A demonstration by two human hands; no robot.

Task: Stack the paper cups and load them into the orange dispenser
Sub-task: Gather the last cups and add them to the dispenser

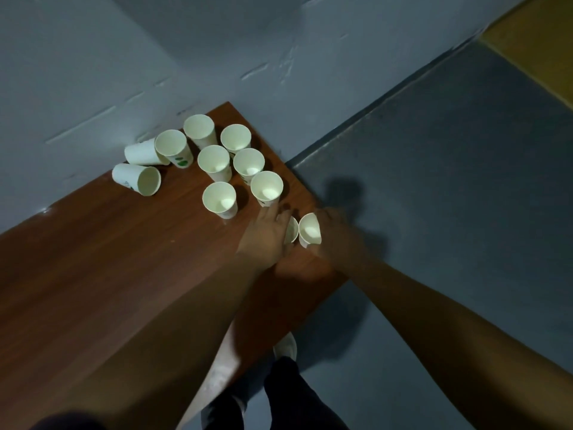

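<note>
Closest in, dark trousers (288,395) and a pale shoe (286,344) show by the near right corner of the brown table (108,290), with grey floor (449,197) to its right. Both bare forearms reach forward to the table's right edge.

The left hand (266,235) is curled over the left cup (292,231). Most of that cup is hidden and only a sliver of rim shows. The right hand (336,235) grasps the right cup (310,232) from its right side. Blur smears both hands, so finger detail is unclear. The two held cups sit side by side, touching or nearly so, mouths up toward the camera and long axes roughly upright. Whether they rest on the table cannot be told.

Beyond them, seven standing cups (214,162) cluster close together near the table's far right corner, all mouth up with upright axes. The nearest two are just past the left hand. The leftmost bears green marks on its side.

Further left, by the far edge, two cups lie on their sides. The nearer fallen cup (136,180) has its long axis running left to right, with its mouth to the right and turned slightly toward the camera. The farther fallen cup (142,152) lies likewise, base to the left, its mouth end hidden behind the green-marked cup. A grey wall (93,57) rises behind the table.
</note>
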